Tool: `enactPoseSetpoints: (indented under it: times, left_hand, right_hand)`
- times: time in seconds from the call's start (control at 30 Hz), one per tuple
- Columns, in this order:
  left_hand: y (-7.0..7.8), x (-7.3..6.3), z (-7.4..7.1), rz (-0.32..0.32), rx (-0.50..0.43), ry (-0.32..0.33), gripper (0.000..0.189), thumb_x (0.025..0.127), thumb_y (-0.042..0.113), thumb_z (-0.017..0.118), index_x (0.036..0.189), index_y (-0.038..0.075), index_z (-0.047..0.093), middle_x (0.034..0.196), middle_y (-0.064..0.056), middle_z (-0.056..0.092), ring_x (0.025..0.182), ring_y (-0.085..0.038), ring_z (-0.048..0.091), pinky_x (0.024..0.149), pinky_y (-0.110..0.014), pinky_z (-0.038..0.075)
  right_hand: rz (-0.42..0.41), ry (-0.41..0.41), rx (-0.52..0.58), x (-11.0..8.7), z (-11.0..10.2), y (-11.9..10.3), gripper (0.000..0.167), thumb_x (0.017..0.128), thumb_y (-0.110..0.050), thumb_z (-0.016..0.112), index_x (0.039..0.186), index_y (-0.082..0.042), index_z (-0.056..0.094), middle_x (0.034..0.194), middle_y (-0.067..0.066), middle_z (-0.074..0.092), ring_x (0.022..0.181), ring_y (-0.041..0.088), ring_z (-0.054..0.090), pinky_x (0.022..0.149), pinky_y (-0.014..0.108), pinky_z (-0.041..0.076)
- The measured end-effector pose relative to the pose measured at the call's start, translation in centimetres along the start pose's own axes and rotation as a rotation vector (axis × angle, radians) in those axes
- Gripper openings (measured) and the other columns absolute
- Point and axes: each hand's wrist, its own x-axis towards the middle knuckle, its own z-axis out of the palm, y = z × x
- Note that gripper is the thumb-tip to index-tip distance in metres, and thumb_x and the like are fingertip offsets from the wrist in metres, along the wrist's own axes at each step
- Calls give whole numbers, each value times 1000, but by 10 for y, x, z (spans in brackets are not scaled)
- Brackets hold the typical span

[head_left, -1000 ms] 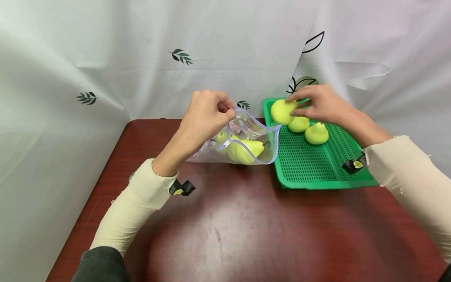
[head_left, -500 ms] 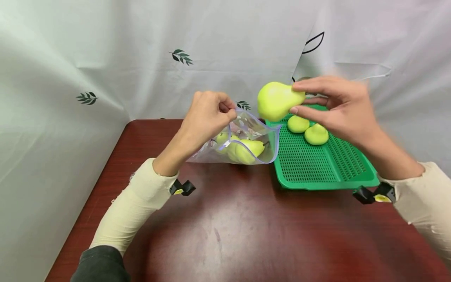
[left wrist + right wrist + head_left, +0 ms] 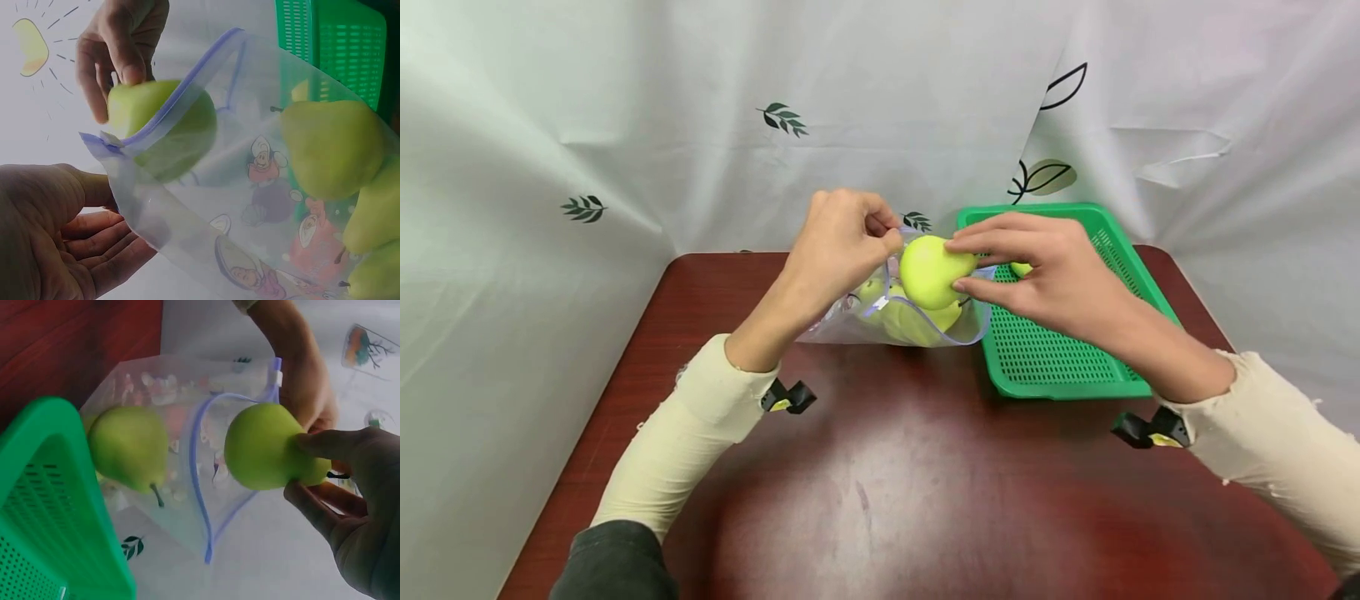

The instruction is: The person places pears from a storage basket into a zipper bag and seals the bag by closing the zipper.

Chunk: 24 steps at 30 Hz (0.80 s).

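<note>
My left hand [image 3: 842, 250] pinches the rim of a clear zip bag [image 3: 842, 332] with a purple-edged mouth. Several pears [image 3: 331, 150] lie inside the bag, seen through its printed plastic in the left wrist view. In my right hand [image 3: 1045, 267] is a yellow-green pear [image 3: 934, 273], gripped by its narrow stem end between thumb and fingers. The right wrist view shows this pear [image 3: 265, 450] at the bag's open mouth, its round end toward the opening. Part of the bag's mouth is hidden behind it in the head view.
A green perforated basket [image 3: 1067, 390] stands on the dark red table [image 3: 865, 467], right of the bag. A pear [image 3: 1021, 269] in it shows partly behind my right hand. White patterned cloth [image 3: 865, 100] hangs behind and beside the table.
My right hand has lifted the pear out of the basket and carried it left to the bag's mouth. The left hand and the bag have stayed nearly still.
</note>
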Motion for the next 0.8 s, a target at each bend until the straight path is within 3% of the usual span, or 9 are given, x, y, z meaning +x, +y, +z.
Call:
enactPoseSetpoints:
  times: [0.1,0.2,0.37,0.53,0.6,0.8]
  left_hand:
    - [0,0,0,4,7,1,20,95,8,69,100,9,88,89,-3,85,82,-15,78,72,-31,61]
    - [0,0,0,8,6,-1,20,95,7,68,100,9,88,89,-4,85,81,-16,78,71,-32,60]
    - [-3,-1,0,12,-9,10,20,95,6,68,101,8,87,90,-4,85,79,-15,77,68,-31,58]
    - [-5,-2,-2,9,-38,49,19,94,6,69,100,8,87,88,-4,83,77,-16,74,66,-28,56]
    - [-5,-3,-4,25,-39,67,19,94,6,68,100,7,87,87,-4,83,76,-16,74,66,-26,55]
    - [-7,-3,-11,99,-27,171,22,94,4,65,97,4,87,86,-8,84,75,-17,76,68,-24,53]
  right_hand:
    - [-40,-22,11,6,12,1,47,81,6,97,126,0,84,120,14,85,103,26,84,94,13,62]
    - [-66,-56,28,11,22,1,47,84,5,96,128,1,83,123,15,85,104,29,84,96,16,62]
    - [-84,-59,20,11,25,1,44,83,4,96,125,-2,84,118,13,85,100,26,85,96,14,61]
    - [-47,-19,13,6,14,3,38,85,7,93,121,-4,86,112,10,86,96,22,83,94,17,63]
    - [-26,-4,16,4,10,5,36,85,9,92,119,-3,87,112,10,86,99,15,82,94,18,64]
    - [1,40,-65,1,-2,8,30,86,2,94,115,-4,87,111,10,88,106,-23,68,93,10,60]
